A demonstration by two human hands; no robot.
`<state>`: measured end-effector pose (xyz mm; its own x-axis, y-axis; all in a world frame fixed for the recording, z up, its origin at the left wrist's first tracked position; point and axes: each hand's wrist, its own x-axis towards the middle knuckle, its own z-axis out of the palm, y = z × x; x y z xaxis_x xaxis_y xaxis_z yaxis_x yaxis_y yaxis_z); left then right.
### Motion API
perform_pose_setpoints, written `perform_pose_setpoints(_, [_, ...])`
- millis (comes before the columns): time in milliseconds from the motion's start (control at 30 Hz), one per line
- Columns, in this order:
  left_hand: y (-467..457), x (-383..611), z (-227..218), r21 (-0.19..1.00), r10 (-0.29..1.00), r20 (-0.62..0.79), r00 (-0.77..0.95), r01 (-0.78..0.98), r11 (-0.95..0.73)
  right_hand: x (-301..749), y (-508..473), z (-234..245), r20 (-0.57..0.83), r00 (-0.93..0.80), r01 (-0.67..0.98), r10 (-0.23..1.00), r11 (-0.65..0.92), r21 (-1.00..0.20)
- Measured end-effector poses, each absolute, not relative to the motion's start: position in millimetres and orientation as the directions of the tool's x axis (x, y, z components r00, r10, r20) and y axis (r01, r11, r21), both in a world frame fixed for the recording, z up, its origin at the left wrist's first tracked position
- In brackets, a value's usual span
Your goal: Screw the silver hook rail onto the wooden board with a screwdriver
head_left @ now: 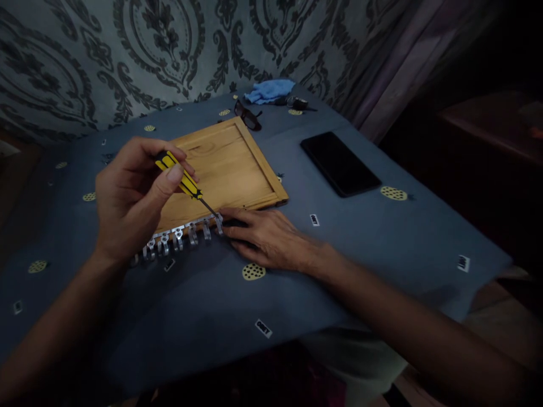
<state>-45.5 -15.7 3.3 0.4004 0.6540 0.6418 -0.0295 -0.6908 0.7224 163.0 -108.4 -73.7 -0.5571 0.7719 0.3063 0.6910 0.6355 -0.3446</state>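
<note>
Head view shows the left hand [131, 198] closed round the yellow and black handle of a small screwdriver [182, 178], thumb and fingertips pinching it near the top; its thin shaft slants down to the right end of a metal hook rail [178, 237], which lies along the near edge of a wooden board [224, 169] on the cloth-covered worktop [382, 249]; the right hand [267, 237] lies nearly flat, fingers stretched out and resting at that same end of the rail, gripping nothing that can be made out; the screwdriver looks light and stiff, its ribbed handle the sensible place to hold it, since the bare shaft would likely slip; the rail appears thin, rigid and prone to sliding on the cloth, so pressing down beside the tip should steady it; the board seems solid and flat; further off lie a dark phone [339, 164], glasses [248, 116], a blue cloth [269, 90] and keys [297, 103].
</note>
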Motion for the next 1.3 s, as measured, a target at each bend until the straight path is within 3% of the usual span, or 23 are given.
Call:
perform_pose_setpoints(233, [-17,-47,8,0.728,0.678,0.652,0.340,-0.032,-0.685,163,-109,-74,0.312,-0.559,0.690,0.769,0.639,-0.339])
perform_pose_setpoints(733, [-15,-47,3,0.755,0.689,0.620,0.376,-0.045,-0.654,163,-108,-74,0.310,-0.559,0.681,0.769,0.639,-0.358])
perform_pose_setpoints(1300, [-24,-46,11,0.684,0.618,0.642,0.454,0.024,-0.729,163,-108,-72,0.294,-0.559,0.698,0.775,0.631,-0.338])
